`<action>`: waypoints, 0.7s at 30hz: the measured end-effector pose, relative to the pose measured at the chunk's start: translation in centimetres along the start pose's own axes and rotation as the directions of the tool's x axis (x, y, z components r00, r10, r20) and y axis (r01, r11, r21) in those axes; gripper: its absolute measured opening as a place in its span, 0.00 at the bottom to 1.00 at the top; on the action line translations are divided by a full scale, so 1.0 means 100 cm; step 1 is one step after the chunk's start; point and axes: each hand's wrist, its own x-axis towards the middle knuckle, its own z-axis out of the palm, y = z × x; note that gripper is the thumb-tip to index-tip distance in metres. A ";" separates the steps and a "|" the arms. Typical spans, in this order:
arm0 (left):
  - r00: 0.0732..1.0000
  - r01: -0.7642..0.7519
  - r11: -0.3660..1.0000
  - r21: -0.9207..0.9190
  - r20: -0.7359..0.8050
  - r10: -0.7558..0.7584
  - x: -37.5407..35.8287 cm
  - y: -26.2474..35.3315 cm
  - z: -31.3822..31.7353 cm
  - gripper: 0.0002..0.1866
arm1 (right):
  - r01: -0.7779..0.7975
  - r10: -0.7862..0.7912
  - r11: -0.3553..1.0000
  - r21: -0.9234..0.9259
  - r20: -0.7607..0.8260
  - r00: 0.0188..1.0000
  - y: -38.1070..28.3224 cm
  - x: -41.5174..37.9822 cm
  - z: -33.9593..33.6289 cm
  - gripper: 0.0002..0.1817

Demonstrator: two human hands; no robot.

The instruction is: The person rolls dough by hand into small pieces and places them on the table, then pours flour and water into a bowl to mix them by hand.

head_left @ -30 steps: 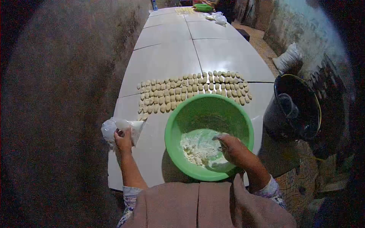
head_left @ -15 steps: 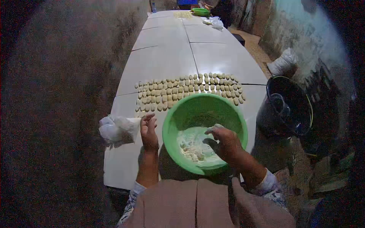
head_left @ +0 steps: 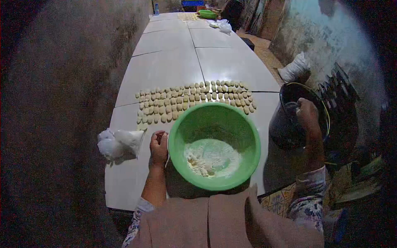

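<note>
A green basin [head_left: 215, 109] stands at the near end of the white table, with white flour [head_left: 213, 157] and a few lumps on its bottom. Against the basin's left rim rests my left hand [head_left: 159, 148], its fingers bent; whether they grip the rim is unclear. My right hand [head_left: 307, 112] is over the dark bucket [head_left: 285, 128] at the right, its fingers closed at the handle of a dark dipper [head_left: 292, 108]. Beyond the basin, several rows of small oval dough pieces [head_left: 173, 101] lie on the table.
White plastic bags [head_left: 118, 142] lie at the table's left edge. A white sack [head_left: 295, 68] leans by the right wall. At the far end of the table [head_left: 165, 39] are another green basin [head_left: 207, 15], a plastic bag [head_left: 224, 26] and a person in dark clothes [head_left: 231, 12].
My right hand has moved from above the flour out to the bucket on the right. My left hand has come down beside the basin's rim. The view has shifted slightly.
</note>
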 end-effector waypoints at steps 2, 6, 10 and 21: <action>1.000 0.025 0.999 -0.024 0.000 -0.025 -0.001 0.002 0.002 0.09 | 0.044 -0.048 0.999 -0.029 -0.133 0.990 0.007 0.002 0.006 0.07; 0.999 0.043 0.998 -0.050 -0.013 -0.043 -0.003 0.004 0.004 0.10 | 0.131 -0.076 0.978 0.161 -0.311 0.947 0.076 0.016 0.052 0.11; 0.995 0.095 0.992 -0.083 -0.004 -0.095 -0.001 -0.002 0.003 0.09 | -0.043 0.188 0.829 0.557 -0.204 0.961 0.230 0.084 0.160 0.14; 0.997 0.077 0.993 -0.087 0.026 -0.075 -0.002 -0.006 0.002 0.10 | 0.401 -0.403 0.914 -0.062 -0.255 0.879 0.039 -0.015 -0.028 0.11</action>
